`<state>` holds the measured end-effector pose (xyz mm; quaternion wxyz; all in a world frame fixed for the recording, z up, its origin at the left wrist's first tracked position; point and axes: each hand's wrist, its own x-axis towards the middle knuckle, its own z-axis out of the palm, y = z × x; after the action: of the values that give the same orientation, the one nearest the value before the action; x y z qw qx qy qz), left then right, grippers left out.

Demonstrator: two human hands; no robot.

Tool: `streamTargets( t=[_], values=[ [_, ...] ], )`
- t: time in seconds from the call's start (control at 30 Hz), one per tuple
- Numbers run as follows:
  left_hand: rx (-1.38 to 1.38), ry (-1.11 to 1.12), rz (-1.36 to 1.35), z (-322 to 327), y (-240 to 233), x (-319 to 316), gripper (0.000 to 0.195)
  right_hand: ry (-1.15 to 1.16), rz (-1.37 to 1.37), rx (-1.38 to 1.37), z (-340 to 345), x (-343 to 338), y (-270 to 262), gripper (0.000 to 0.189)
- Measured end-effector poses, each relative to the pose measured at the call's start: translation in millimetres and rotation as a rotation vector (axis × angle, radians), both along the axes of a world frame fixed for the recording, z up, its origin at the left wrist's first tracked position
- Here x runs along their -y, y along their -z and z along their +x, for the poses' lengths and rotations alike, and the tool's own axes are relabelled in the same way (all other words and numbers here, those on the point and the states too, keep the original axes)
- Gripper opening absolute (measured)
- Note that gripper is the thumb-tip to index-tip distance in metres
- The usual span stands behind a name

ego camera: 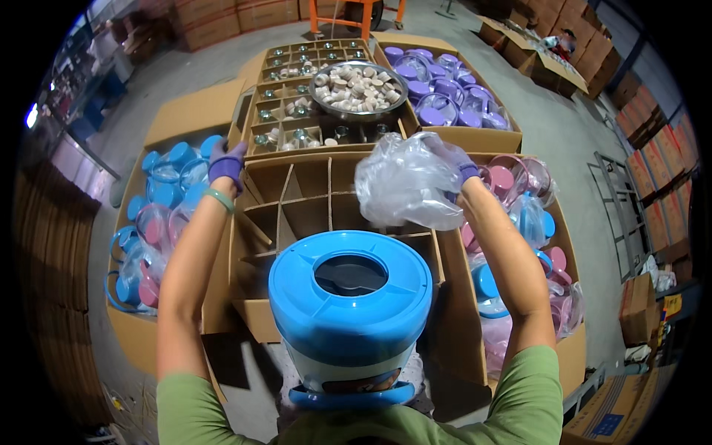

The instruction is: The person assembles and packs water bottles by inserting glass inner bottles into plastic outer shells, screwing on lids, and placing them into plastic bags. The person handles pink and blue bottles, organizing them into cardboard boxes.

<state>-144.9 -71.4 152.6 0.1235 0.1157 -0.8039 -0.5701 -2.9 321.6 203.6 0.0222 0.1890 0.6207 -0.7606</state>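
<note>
My right hand [449, 158], in a purple glove, grips a crumpled clear plastic bag [409, 183]. The bag hangs over the right part of a divided cardboard carton [306, 178] in front of me. My left hand [227, 158], gloved in purple too, is by the carton's left edge, beside a box of bagged blue and pink plastic pieces [167, 194]. Its fingers look spread, and nothing shows in them. Close to my body is a blue-topped plastic bucket [350, 317] with a round hole in its top and a blue handle at its near side.
A metal bowl of pale caps [359, 92] rests on a divided carton of glass jars [300, 133]. Behind it to the right, a box holds bagged purple pieces [439, 89]. Another box of pink and blue pieces [484, 281] is under my right arm. A person [564, 41] is far right.
</note>
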Motion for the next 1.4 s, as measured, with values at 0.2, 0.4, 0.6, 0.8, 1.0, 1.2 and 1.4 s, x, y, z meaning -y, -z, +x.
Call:
streamTargets(
  t=[0.2,0.4,0.6,0.8,1.0,1.2,1.4],
  values=[
    [-0.315,1.165,0.069,65.3,-52.6,-134.4,0.077,-0.078,0.303,-0.139,-1.9,48.3,-16.5,0.046],
    [-0.037,1.356,-0.003,71.4,-59.9,-154.2,0.053,-0.264,0.22,-0.097,20.3,16.9,-53.7,0.041],
    [-0.881,0.588,-1.089,42.8,-39.7,-123.1,0.02,-0.599,0.575,-0.048,52.5,-31.0,-65.1,0.034],
    [-0.444,0.558,-0.893,52.2,30.2,-83.8,0.022,-0.703,0.482,-0.091,88.8,-24.6,-3.3,0.031],
    [0.465,0.645,0.548,113.0,56.5,-61.5,0.03,-0.718,0.492,-0.308,142.3,7.7,89.2,0.039],
    [-0.277,0.558,0.186,198.1,29.2,-35.8,0.037,-0.344,-0.231,-0.153,179.6,16.5,7.5,0.027],
    [-0.28,0.747,-0.039,260.6,-61.4,17.1,0.017,-0.839,0.22,-0.9,183.2,31.0,-50.5,0.01]
  ],
)
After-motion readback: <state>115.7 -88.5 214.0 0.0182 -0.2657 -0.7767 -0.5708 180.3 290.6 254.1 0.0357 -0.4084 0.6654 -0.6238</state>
